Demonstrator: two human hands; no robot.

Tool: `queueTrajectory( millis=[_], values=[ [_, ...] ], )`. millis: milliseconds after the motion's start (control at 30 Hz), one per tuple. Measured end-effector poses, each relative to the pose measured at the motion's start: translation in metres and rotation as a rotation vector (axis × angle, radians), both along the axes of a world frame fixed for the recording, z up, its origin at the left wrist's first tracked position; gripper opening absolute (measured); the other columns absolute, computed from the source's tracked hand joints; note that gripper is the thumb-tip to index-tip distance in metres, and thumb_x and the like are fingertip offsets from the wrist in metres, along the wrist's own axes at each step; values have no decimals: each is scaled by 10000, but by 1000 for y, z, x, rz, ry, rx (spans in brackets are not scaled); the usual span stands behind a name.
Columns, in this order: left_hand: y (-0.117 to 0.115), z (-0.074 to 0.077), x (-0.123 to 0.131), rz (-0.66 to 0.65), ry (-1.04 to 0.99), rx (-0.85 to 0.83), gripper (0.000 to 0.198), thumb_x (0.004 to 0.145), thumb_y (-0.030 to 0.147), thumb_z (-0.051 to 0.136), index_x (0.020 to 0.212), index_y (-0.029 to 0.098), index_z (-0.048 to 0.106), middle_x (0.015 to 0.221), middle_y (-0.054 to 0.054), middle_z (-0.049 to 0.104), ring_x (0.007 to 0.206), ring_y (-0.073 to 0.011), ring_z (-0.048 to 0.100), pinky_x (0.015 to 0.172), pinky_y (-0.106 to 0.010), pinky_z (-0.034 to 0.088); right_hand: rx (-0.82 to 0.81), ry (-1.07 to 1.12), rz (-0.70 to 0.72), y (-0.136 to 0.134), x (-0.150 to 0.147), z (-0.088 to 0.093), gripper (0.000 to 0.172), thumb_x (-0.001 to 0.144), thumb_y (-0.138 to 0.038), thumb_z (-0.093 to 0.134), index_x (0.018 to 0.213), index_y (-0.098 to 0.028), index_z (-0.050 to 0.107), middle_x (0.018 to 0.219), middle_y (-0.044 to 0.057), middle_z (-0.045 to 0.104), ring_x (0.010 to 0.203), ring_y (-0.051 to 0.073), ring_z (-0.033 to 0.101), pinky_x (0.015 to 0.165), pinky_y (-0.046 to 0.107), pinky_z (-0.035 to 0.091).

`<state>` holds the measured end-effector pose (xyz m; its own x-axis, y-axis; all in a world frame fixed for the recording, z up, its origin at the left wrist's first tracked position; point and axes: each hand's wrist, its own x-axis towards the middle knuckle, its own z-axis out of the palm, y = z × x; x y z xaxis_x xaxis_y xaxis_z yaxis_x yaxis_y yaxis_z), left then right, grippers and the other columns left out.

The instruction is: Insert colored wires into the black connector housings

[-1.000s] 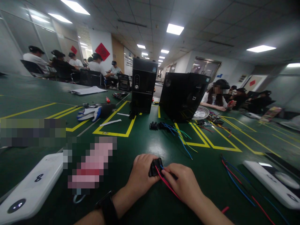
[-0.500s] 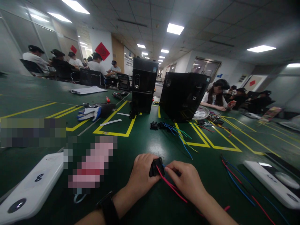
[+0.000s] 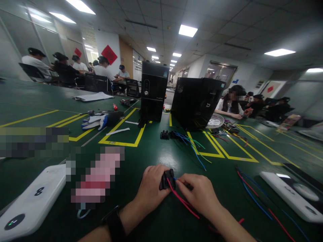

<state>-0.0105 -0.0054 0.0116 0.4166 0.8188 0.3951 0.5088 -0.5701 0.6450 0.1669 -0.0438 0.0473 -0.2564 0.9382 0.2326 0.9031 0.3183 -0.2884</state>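
Wide blk band (image 3: 116, 224) on L wrist (image 3: 128, 215); hands (image 3: 152, 184) & R forearm (image 3: 227, 219) bare.

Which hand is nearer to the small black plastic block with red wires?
Left. The left hand holds the black block from its left side. The right hand is just right of it, pinching a thin blue wire.

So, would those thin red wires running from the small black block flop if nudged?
The thin red wires look springy rather than limp, holding a gentle curve. They're probably light, being slender. A nudge would likely swing just their free ends, since the left hand holds the small black block.
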Motion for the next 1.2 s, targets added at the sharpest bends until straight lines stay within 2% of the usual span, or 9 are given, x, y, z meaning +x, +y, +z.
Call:
queueTrajectory(
  millis=[100,267,433,600,933,1200],
  values=[
    [0,-1,1,-8,2,15,301,718,220,662,996,226,547,947,-18,604,902,-233,547,870,-392,368,25,33,-13,-1,-1,1,231,885,-273,494,699,-210,617,660,-8,642,604,132,576,566,224,341],
    [0,-3,1,-19,14,37,296,737,199,640,1014,215,537,961,-23,599,911,-229,545,883,-395,366,89,64,57,-2,-5,-4,222,898,-252,473,781,-195,653,722,26,659,685,148,594,650,234,378],
    [1,-3,0,-22,9,30,290,739,235,653,1005,220,538,958,-27,601,904,-236,546,866,-392,371,35,-30,92,-1,-4,-5,216,900,-248,478,793,-204,660,744,25,670,704,152,608,652,238,382],
    [0,-3,1,-11,7,20,296,740,234,658,1010,220,537,962,-25,599,910,-237,538,860,-390,366,-19,-82,-4,-1,0,0,176,876,-260,516,765,-233,650,743,0,676,702,160,619,611,240,369],
    [1,-5,0,-4,13,24,292,744,249,660,1003,224,528,964,-18,590,906,-235,528,845,-379,357,187,82,80,-1,-4,-11,201,893,-240,484,801,-197,658,723,21,664,675,148,590,646,240,367],
    [0,-5,0,-3,14,15,325,719,230,680,1007,225,530,973,-20,594,914,-235,530,856,-384,353,132,-25,134,0,-1,-13,209,902,-248,487,800,-201,663,719,22,659,668,149,583,630,244,362]
  ],
)
